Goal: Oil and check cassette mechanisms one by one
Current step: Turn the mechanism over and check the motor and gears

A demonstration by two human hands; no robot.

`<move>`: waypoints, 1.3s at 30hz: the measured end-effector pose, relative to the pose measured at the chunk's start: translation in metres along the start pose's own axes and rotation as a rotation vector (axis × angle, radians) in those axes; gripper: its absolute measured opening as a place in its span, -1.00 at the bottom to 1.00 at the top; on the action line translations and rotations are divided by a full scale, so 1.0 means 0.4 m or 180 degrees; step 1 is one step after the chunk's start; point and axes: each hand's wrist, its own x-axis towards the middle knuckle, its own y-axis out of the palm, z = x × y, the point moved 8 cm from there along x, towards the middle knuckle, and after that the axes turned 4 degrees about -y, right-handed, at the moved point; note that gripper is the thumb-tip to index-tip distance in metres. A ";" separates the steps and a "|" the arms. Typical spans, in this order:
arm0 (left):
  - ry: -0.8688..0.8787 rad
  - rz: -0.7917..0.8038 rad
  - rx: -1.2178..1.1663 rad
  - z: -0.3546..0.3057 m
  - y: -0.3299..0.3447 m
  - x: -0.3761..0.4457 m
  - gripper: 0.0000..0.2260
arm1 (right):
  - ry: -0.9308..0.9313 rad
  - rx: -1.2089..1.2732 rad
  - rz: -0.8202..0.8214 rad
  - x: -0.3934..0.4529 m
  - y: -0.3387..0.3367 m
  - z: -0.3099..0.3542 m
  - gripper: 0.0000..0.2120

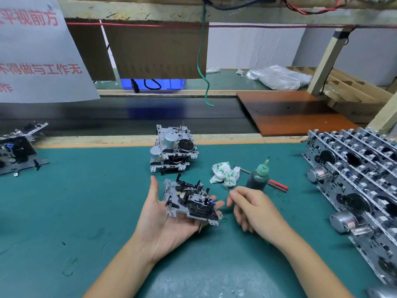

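Paper sign (36, 50) up top left is showing red Chinese, partly cut off: "平视前方". Left hand (169, 224) is lying palm-up, fingers relaxed, cradling a cassette mechanism (191, 203) above the green mat (86, 211), silver plate, black levers. Right hand (251, 209) is pinching a thin metal pick (226, 187).

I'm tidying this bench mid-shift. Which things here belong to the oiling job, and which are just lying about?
Job: cassette mechanism on left hand; thin applicator pinched by right hand; green oil bottle; racked mechanisms; stacked mechanisms.
Lying about: crumpled wipe; red-handled tool; plastic bags.
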 end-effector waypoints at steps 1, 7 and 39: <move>0.0005 0.0028 0.0046 -0.001 -0.002 0.001 -0.09 | -0.0305 -0.0534 -0.0235 -0.003 -0.013 0.019 -0.71; 0.0055 -0.0067 0.0426 -0.008 -0.031 0.021 -0.21 | -0.1742 -0.0988 -0.2915 -0.113 -0.149 0.132 -0.86; -0.0254 0.0429 0.0621 0.023 -0.017 0.023 -0.38 | -0.0027 0.2474 -0.1520 -0.030 -0.077 0.021 -0.62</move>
